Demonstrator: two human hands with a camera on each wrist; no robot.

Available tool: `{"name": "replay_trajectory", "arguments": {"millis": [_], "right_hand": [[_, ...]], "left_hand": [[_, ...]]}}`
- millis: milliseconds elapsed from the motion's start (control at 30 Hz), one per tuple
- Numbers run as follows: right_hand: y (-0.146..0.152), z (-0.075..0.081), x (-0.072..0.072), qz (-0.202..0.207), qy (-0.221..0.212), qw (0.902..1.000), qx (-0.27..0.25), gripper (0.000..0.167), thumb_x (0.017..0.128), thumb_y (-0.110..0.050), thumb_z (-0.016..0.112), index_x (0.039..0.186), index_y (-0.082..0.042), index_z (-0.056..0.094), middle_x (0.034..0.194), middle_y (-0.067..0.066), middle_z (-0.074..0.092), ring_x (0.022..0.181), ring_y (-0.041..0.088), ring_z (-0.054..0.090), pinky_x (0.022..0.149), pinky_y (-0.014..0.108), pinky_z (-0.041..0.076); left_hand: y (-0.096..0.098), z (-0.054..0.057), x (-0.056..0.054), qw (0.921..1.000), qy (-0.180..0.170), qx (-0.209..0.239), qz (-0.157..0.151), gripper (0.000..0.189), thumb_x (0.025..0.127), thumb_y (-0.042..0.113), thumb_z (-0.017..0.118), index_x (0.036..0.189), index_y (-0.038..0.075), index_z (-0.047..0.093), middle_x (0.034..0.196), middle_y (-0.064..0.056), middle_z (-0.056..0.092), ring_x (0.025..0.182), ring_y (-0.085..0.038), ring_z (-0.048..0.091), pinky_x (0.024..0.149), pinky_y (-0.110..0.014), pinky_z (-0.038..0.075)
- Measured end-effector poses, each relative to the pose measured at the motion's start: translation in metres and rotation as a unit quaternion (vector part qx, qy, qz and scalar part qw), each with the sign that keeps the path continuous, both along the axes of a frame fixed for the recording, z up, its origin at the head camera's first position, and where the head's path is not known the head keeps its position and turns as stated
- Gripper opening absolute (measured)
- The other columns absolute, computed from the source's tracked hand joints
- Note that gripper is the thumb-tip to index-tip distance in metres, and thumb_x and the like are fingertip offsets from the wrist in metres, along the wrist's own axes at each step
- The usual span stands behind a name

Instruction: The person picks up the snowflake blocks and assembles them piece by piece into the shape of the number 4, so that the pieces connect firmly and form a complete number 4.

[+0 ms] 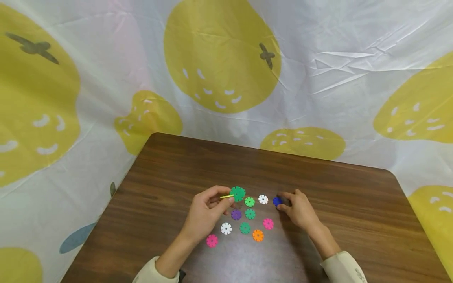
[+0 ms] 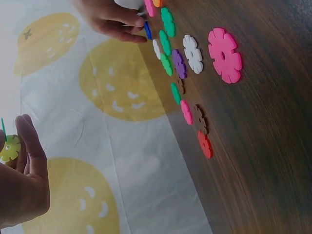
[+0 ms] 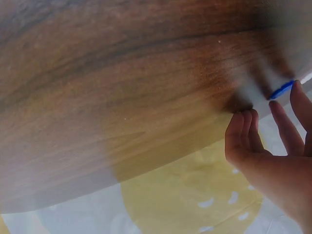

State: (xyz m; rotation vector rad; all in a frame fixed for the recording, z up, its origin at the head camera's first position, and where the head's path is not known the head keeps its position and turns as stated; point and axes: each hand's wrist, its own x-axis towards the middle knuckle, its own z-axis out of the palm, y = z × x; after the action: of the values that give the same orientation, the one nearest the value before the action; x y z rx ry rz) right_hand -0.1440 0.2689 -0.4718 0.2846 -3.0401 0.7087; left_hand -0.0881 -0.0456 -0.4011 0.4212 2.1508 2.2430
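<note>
My left hand (image 1: 206,211) is raised over the table and pinches a yellow notched plastic disc (image 1: 225,196), seen edge-on from the head. A green notched disc (image 1: 237,193) stands at an angle to the yellow one, the two slotted together. In the left wrist view the yellow disc (image 2: 10,148) faces the camera beside the curled fingers. Right of the loose discs, my right hand (image 1: 300,209) pinches a blue disc (image 1: 277,201) by its edges at the tabletop. The right wrist view shows this blue disc (image 3: 282,90) between thumb and forefinger.
Several loose discs lie between the hands, among them white (image 1: 263,199), light green (image 1: 249,202), purple (image 1: 236,214), orange (image 1: 258,235) and pink (image 1: 212,241). Brown (image 2: 200,119) and red (image 2: 205,145) ones lie farther left. A fruit-print cloth (image 1: 226,118) hangs behind the wooden table (image 1: 354,204).
</note>
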Motion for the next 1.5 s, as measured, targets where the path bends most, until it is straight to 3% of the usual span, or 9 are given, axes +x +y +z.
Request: {"name": "replay_trajectory", "arguments": {"millis": [167,333,533,700,833,967,1267,1500], "right_hand": [[-0.002,-0.004,0.002,-0.008,0.010,0.9999,0.004,0.031,0.087,-0.014,0.082,0.116,-0.006,0.075,0.100,0.017,0.062,0.089,0.029,0.056,0.075,0.041,0.049],[-0.004,-0.001,0.004,-0.021,0.009,0.9994,-0.027,0.018,0.086,-0.007,0.080,0.098,-0.007,0.067,0.091,0.011,0.068,0.085,0.026,0.061,0.075,0.041,0.050],[-0.010,0.012,0.010,-0.050,-0.010,0.9953,-0.082,0.010,0.096,-0.007,0.069,0.099,-0.005,0.060,0.078,0.005,0.066,0.070,0.016,0.055,0.062,0.029,0.044],[-0.027,0.032,0.021,-0.047,-0.006,0.9889,-0.141,0.011,0.100,-0.010,0.065,0.105,-0.007,0.056,0.089,0.010,0.076,0.078,0.020,0.069,0.064,0.025,0.050],[-0.043,0.052,0.031,-0.030,0.005,0.9832,-0.180,0.010,0.101,-0.012,0.065,0.107,-0.008,0.058,0.086,0.005,0.076,0.079,0.018,0.073,0.066,0.024,0.053],[-0.054,0.073,0.039,-0.012,0.035,0.9801,-0.195,0.010,0.101,-0.014,0.067,0.108,-0.010,0.061,0.083,-0.002,0.075,0.075,0.008,0.072,0.067,0.023,0.056],[-0.074,0.114,0.063,-0.004,0.123,0.9688,-0.215,0.013,0.097,-0.017,0.072,0.109,-0.016,0.068,0.082,-0.010,0.078,0.080,0.005,0.074,0.076,0.021,0.056],[-0.082,0.126,0.075,0.010,0.149,0.9561,-0.252,0.017,0.098,-0.014,0.071,0.114,-0.017,0.068,0.083,-0.010,0.078,0.082,0.005,0.073,0.059,0.019,0.056]], "left_hand": [[0.001,0.000,0.000,1.0000,-0.005,-0.001,0.003,0.020,0.095,0.005,0.070,0.113,-0.003,0.070,0.095,-0.025,0.075,0.073,-0.008,0.071,0.067,-0.026,0.061],[0.001,0.000,0.001,0.9999,0.002,-0.008,0.006,0.020,0.095,0.005,0.070,0.113,-0.002,0.071,0.095,-0.024,0.075,0.072,-0.007,0.069,0.067,-0.025,0.060],[0.001,0.000,0.001,0.9999,0.002,-0.012,0.007,0.021,0.095,0.006,0.070,0.114,-0.002,0.071,0.094,-0.024,0.075,0.068,-0.007,0.068,0.066,-0.024,0.060],[-0.001,-0.002,0.003,0.9997,-0.012,-0.017,0.012,0.021,0.095,0.007,0.071,0.114,-0.001,0.071,0.096,-0.023,0.075,0.070,-0.008,0.068,0.067,-0.028,0.061],[-0.003,-0.003,0.005,0.9995,-0.017,-0.022,0.017,0.021,0.094,0.007,0.071,0.113,-0.001,0.071,0.096,-0.022,0.075,0.069,-0.009,0.068,0.068,-0.029,0.061],[-0.002,-0.002,0.005,0.9995,-0.015,-0.021,0.020,0.020,0.095,0.008,0.072,0.113,0.000,0.072,0.096,-0.021,0.075,0.070,-0.009,0.068,0.068,-0.027,0.061],[0.003,-0.001,0.002,0.9998,0.002,-0.013,0.016,0.019,0.094,0.006,0.071,0.112,-0.001,0.072,0.097,-0.023,0.075,0.068,-0.013,0.068,0.066,-0.027,0.061],[0.008,0.000,0.001,0.9999,0.008,-0.010,0.006,0.019,0.094,0.006,0.071,0.112,-0.001,0.071,0.099,-0.023,0.075,0.067,-0.009,0.066,0.063,-0.023,0.059]]}}
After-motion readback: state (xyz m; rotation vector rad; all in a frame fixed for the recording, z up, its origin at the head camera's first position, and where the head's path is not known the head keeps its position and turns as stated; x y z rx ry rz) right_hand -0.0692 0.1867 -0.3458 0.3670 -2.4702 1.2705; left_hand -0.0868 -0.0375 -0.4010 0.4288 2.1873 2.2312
